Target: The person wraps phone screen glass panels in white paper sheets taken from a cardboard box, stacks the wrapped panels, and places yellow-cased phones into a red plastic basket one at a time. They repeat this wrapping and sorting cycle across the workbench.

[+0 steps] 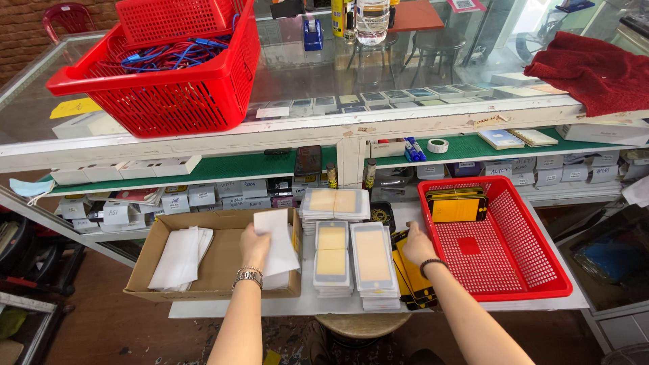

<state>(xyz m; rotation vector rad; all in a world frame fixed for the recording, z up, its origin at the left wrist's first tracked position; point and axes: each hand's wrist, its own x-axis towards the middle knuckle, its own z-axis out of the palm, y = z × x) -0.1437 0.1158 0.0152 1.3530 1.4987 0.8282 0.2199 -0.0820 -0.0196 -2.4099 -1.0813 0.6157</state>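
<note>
Cardboard box (pixel 169 287): it sits at the lower left of the frame on the white counter (pixel 473 307), with a loose pile of white sleeves (pixel 179 260) lying flat in its left half.
Left hand (pixel 253 247): yours reaches into the right end of the box, fingers closed on a white sleeve (pixel 276 233) that stands upright against the box wall; a metal watch sits on that wrist.
Middle stacks: just right of the box stand piles of white-framed screen panels (pixel 372 260) with tan backing, one more banded pile (pixel 336 203) behind them toward the shelf.
Black and yellow panels (pixel 411 270): a fanned pile lies between the white stacks and the red basket, just beside both.
Right hand (pixel 416 245): yours rests on top of that pile, fingers curled down onto the uppermost panel; whether it is gripped or only pressed I cannot tell.
Red basket (pixel 503 253): at the lower right, with a few more black and yellow panels (pixel 458 206) stacked in its far left corner, the rest of its floor bare.
Step in hand: by my reading you are pairing one sleeve with one panel, both pick-ups under way at once.
Next move: it would call for lifting a single panel free of the fan without dragging its neighbours, and bringing the sleeve's open end round to meet it.
</note>
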